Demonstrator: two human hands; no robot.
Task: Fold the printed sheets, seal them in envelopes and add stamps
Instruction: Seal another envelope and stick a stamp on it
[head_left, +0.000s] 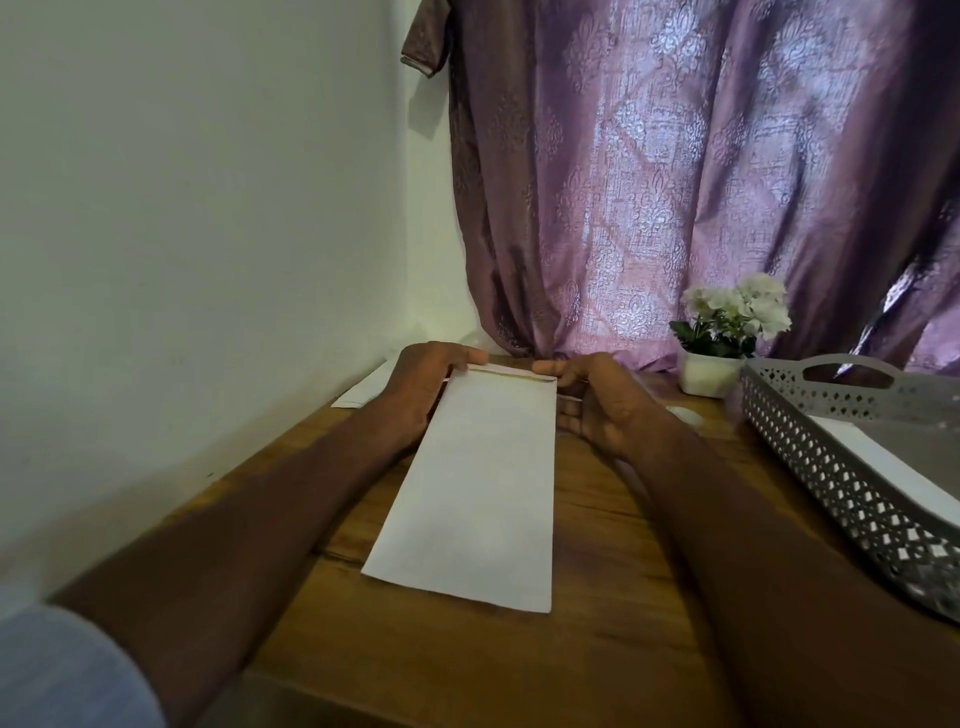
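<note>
Left hand (423, 387) grip pinches the far left corner of the envelope (480, 483); right hand (597, 402) grip pinches its far right corner at the flap. Envelope lies lengthwise on the bench (613, 561). Right of envelope: grey tray (831, 467), flower pot (709, 371) beyond.

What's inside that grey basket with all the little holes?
A white sheet of paper lies inside the grey basket. The picture's edge cuts the basket off, so the rest of its inside is hidden.
</note>
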